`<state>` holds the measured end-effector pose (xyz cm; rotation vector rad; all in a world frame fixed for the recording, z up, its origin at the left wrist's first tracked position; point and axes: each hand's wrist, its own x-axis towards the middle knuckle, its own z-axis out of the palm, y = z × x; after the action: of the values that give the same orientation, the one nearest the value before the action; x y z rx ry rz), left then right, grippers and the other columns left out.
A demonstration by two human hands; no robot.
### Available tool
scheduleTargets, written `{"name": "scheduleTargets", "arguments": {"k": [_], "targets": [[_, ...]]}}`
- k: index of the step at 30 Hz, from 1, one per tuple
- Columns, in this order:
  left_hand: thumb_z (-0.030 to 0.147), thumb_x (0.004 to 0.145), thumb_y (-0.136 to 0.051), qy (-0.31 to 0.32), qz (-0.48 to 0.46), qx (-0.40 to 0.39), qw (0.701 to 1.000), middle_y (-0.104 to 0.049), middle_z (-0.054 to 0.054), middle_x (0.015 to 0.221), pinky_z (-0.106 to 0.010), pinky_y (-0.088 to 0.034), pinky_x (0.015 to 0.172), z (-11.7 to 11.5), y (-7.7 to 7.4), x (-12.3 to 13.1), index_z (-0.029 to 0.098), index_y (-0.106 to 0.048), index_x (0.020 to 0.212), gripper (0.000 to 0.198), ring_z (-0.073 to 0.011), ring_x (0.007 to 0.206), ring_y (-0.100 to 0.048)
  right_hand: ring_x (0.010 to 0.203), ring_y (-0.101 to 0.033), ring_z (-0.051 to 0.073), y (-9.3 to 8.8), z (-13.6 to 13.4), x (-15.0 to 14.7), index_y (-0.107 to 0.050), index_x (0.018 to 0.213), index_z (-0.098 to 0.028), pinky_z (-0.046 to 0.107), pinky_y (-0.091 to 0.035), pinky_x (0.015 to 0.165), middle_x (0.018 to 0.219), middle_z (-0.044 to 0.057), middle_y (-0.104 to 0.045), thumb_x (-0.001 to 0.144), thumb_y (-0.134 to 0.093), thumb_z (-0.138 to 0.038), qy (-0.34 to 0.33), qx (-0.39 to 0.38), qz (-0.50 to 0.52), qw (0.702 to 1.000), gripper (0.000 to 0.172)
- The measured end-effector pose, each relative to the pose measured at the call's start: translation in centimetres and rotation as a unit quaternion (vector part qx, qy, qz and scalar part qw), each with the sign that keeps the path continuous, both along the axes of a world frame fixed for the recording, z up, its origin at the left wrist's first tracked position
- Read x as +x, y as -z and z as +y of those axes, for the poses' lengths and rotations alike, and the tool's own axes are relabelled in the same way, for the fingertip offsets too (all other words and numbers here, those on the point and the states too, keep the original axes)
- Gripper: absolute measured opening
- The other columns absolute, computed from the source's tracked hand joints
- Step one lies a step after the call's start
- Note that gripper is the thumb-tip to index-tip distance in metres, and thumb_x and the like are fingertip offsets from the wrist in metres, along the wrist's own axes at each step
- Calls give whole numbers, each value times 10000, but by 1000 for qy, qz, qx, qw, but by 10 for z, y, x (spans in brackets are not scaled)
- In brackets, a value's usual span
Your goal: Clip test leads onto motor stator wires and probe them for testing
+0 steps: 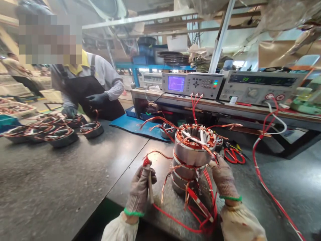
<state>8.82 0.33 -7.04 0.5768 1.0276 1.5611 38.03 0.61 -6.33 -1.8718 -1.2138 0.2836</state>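
Note:
A stack of wound motor stators (192,155) with copper coils and red leads stands on the dark metal bench (75,187) in front of me. My left hand (141,187), in a grey knit glove, is closed round a thin test probe (149,182) with a red tip, held upright left of the stack. My right hand (223,177), also gloved, rests against the right side of the stack, fingers curled on a wire lead by the top stator. Red cables (190,226) loop on the bench below the stack.
Two test instruments (192,84) (260,87) sit on a shelf behind, with red leads hanging down. Red-handled scissors (234,155) lie right of the stack. A co-worker in a dark apron (92,93) handles several stators (62,132) at the far left.

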Motion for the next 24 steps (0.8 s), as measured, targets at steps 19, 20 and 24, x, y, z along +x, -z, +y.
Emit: {"name": "scheduleTargets", "arguments": {"k": [19,20,24], "targets": [[565,581,-888,5,39,21,999,-635,43,661,-192,-498,514,-5,-10,2,174,-672,936,571,-72,507,-571,943,-664,249,-15,-25,-19,-659,1065,-169,382,-526,886,1023,103,-730,763,-558,-353,42,-4,55,998,368],[569,599,-877,15,58,24,998,-637,40,665,-192,-494,509,-8,-11,-2,177,-673,941,559,-74,506,-571,889,-664,235,-14,-42,-21,-661,1016,-187,372,-538,848,967,77,-732,776,-590,-399,20,-3,65,998,328],[553,673,-836,106,197,-2,975,-645,17,649,-206,-476,479,-28,-7,-28,162,-695,923,485,-91,491,-567,855,-699,247,-2,-108,-38,-690,1007,-224,383,-580,791,953,62,-757,692,-781,-512,-155,40,88,983,436]]}}
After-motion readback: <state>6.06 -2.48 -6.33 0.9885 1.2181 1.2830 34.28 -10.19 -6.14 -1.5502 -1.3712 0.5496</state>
